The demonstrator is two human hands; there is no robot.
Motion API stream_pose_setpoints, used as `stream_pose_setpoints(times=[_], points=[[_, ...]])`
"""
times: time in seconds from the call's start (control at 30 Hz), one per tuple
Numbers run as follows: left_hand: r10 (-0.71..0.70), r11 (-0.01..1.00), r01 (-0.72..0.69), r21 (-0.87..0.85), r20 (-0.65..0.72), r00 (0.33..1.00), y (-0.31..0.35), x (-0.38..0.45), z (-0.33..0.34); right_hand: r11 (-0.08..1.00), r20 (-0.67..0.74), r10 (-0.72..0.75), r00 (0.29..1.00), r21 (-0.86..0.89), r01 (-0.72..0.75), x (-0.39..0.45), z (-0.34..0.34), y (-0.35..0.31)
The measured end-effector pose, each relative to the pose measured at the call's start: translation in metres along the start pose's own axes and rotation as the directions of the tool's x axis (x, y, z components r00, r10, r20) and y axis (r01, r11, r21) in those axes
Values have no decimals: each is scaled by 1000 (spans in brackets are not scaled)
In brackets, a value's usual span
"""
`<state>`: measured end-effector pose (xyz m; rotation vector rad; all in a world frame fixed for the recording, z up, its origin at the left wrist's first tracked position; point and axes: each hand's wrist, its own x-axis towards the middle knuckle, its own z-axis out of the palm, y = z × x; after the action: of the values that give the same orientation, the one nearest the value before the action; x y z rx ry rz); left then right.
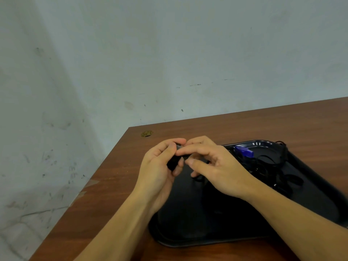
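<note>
Working above the dark glossy plastic tray, left hand wraps its grip round the small black plastic plug, right hand pinches its tip: looks light, stiff, probably slick, best held by the body.

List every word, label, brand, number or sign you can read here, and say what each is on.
No text can be read.
Black piece, held by the left hand and right hand: no print shows.
Blue plug in the tray: too blurred to show any marking.
Brass disc on the table: too small to read.
Wall: only scuffs and stains.
</note>
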<state>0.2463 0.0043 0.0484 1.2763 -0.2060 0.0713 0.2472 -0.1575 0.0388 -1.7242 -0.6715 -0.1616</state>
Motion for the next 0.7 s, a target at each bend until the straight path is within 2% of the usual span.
stream_pose_setpoints(times=[0.07,0.13,0.17,0.23,0.3,0.37,0.43,0.6,0.7], points=[[17,998,-15,54,-42,999,-2,3,-1,997,-88,20,996,74,-14,3,-3,0],[76,966,-45,256,-113,991,-5,11,-9,997,-202,61,978,50,-51,7,-12,3],[124,915,-68,398,-118,985,-8,15,-14,997,-228,69,971,-27,-78,9,-16,7],[212,724,-146,674,-16,977,-16,19,-22,955,-141,89,986,-268,-125,9,-24,14],[230,509,-268,818,171,958,-25,21,-25,829,78,156,985,-552,-88,3,-24,18],[217,396,-397,828,335,917,-32,23,-27,652,233,196,952,-757,51,-4,-23,22],[160,340,-453,824,424,891,-37,28,-29,570,251,215,944,-817,88,-9,-24,23],[-20,277,-438,855,461,887,-36,30,-27,563,220,247,944,-825,45,-12,-41,24],[-72,302,-439,846,479,875,-25,28,-28,643,217,300,929,-765,-29,-13,-51,17]])
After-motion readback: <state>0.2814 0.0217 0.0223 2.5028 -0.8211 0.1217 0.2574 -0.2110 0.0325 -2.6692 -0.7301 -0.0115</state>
